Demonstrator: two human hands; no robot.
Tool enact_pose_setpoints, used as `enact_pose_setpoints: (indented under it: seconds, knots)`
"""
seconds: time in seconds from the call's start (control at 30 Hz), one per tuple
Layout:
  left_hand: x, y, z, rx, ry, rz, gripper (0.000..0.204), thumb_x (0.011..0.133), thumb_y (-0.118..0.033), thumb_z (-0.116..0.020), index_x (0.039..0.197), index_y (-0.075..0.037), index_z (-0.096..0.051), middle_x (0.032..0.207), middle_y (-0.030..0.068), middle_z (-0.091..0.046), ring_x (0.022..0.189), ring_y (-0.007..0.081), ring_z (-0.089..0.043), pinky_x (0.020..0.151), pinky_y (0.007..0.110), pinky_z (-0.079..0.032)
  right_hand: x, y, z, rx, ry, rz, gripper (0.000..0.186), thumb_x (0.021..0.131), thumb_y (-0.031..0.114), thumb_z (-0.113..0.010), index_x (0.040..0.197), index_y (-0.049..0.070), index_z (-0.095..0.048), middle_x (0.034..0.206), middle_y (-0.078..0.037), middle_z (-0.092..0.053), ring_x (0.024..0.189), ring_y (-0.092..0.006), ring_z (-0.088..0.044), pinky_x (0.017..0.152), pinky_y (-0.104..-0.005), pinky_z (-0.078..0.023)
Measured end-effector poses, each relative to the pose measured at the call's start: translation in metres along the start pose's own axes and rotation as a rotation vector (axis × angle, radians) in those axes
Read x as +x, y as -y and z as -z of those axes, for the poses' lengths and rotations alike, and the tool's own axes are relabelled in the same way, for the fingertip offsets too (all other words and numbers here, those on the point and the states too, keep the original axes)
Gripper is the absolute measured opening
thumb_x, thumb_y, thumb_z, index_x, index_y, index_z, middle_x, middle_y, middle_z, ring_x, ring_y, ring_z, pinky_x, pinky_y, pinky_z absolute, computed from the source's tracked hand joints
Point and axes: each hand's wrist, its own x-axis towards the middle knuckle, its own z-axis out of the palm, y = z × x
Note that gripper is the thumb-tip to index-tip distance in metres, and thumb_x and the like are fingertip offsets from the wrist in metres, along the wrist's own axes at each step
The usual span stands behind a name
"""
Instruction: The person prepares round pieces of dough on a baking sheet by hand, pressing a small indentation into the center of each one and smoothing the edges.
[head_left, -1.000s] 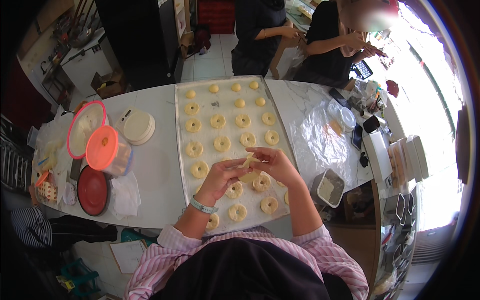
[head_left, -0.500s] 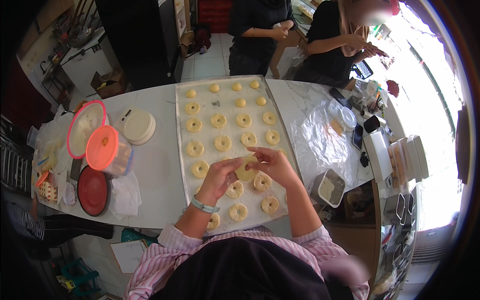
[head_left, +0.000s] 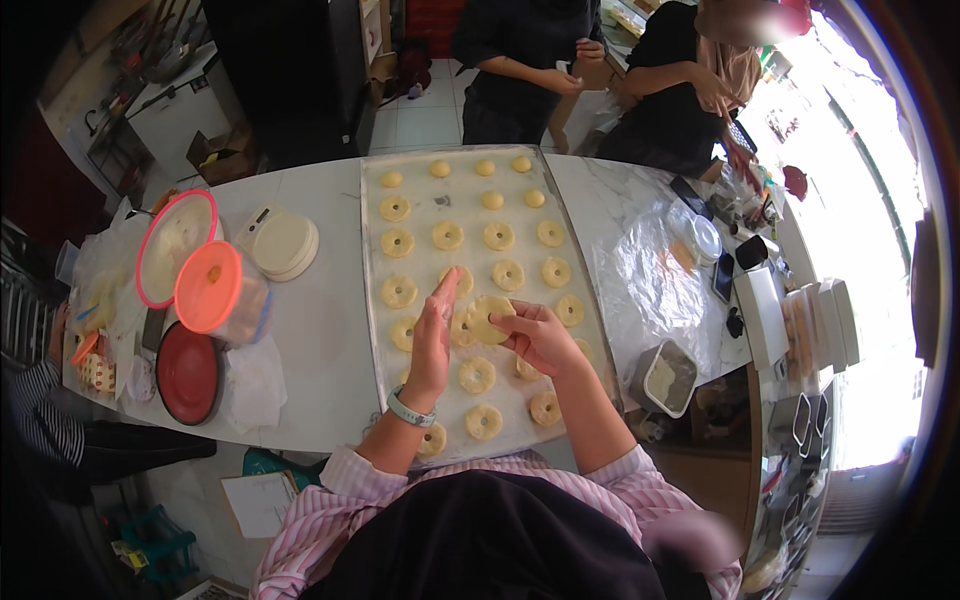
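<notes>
A pale ring of doughnut dough [head_left: 484, 319] is pinched between the thumb and fingers of my right hand [head_left: 543, 340], held above the tray. To its left, my left hand [head_left: 432, 345] is upright and flat, its fingers stretched out, with nothing in it. Below both hands lies a large floured tray [head_left: 420, 215] with rows of dough rings. Round dough balls [head_left: 485, 167] without holes sit along the tray's far end. My hands and forearms hide some of the rings in the near half.
A kitchen scale [head_left: 280, 243], a pink-rimmed bowl [head_left: 150, 255], an orange-lidded tub [head_left: 208, 285] and a dark red pan [head_left: 187, 372] stand left. Right are clear plastic sheeting [head_left: 650, 270] and a metal tin of flour [head_left: 664, 380]. Two people stand beyond the table.
My left hand has let go of the dough ring and flattened beside it. My right hand keeps the ring, now pinched at its side. The view has shifted slightly.
</notes>
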Motion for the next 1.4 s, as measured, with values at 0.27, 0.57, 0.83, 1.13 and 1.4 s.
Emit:
enact_pose_setpoints:
  seconds: [0.27, 0.57, 0.83, 1.13, 1.4]
  knots:
    - [-0.008, 0.008, 0.012, 0.155, 0.086, -0.027, 0.076, 0.094, -0.058, -0.011, 0.143, 0.0, -0.016, 0.15, 0.0144, -0.017, 0.139, 0.0243, -0.011, 0.112, 0.037, -0.008, 0.012, -0.001, -0.019, 0.188, -0.034, -0.085, 0.025, 0.09, 0.01, -0.053, 0.107, -0.009, -0.053, 0.104, -0.013, -0.058, 0.095, -0.0204, -0.061, 0.084, -0.0331, -0.053]
    - [-0.031, -0.024, 0.056, 0.213, -0.25, -0.038, 0.074, 0.095, -0.056, -0.014, 0.142, 0.0, -0.018, 0.147, 0.0172, -0.021, 0.138, 0.0277, -0.015, 0.112, 0.042, -0.007, 0.145, 0.044, 0.015, -0.189, -0.108, 0.054, 0.026, 0.085, 0.005, -0.06, 0.106, -0.009, -0.054, 0.103, -0.014, -0.06, 0.09, -0.0206, -0.062, 0.075, -0.0281, -0.054]
    - [-0.065, -0.019, 0.1, 0.279, -0.488, 0.03, 0.063, 0.097, -0.047, -0.027, 0.139, -0.001, -0.026, 0.141, 0.0201, -0.033, 0.132, 0.0308, -0.03, 0.11, 0.045, -0.015, 0.274, 0.051, 0.027, -0.733, -0.156, 0.102, 0.029, 0.073, 0.002, -0.064, 0.101, -0.007, -0.062, 0.091, -0.013, -0.065, 0.08, -0.0207, -0.063, 0.071, -0.0306, -0.052]
    - [-0.057, -0.021, 0.106, 0.216, -0.53, 0.069, 0.053, 0.096, -0.034, -0.037, 0.135, 0.002, -0.033, 0.134, 0.018, -0.042, 0.125, 0.028, -0.04, 0.106, 0.041, -0.026, 0.165, 0.111, 0.021, -1.29, -0.426, 0.59, 0.03, 0.076, 0.012, -0.065, 0.105, 0.002, -0.063, 0.093, -0.016, -0.067, 0.085, -0.0272, -0.064, 0.074, -0.0335, -0.049]
    - [-0.013, -0.006, 0.073, 0.068, -0.407, 0.158, 0.049, 0.096, -0.033, -0.042, 0.131, 0.001, -0.04, 0.123, 0.0139, -0.052, 0.114, 0.0231, -0.05, 0.098, 0.038, -0.034, -0.14, 0.088, 0.162, -1.475, -0.709, -0.193, 0.011, 0.064, 0.008, -0.06, 0.057, 0.001, -0.065, 0.043, -0.01, -0.053, 0.041, -0.0161, -0.056, 0.043, -0.0324, -0.045]
